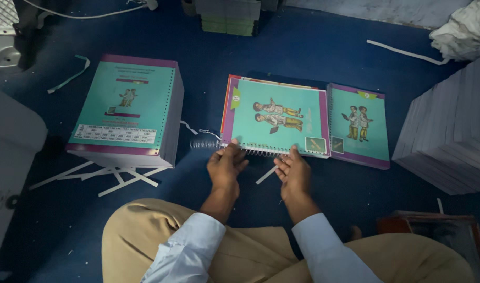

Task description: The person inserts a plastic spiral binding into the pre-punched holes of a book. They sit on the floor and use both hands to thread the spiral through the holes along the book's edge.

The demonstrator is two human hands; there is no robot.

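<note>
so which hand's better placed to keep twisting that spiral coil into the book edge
Probably the left hand: its fingers sit on the spiral coil where its free end sticks out past the teal book. The right hand rests at the bound edge, better placed for steadying.

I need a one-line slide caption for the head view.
Both hands, left hand and right hand, on the wire spiral along a teal booklet.

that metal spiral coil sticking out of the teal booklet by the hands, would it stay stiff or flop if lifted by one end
The metal spiral coil looks thin and springy, so it would probably sag and stretch. It is partly threaded through the teal booklet's punched edge, so it may drag that along. The left hand pinches it; the right hand rests by the binding edge.
</note>
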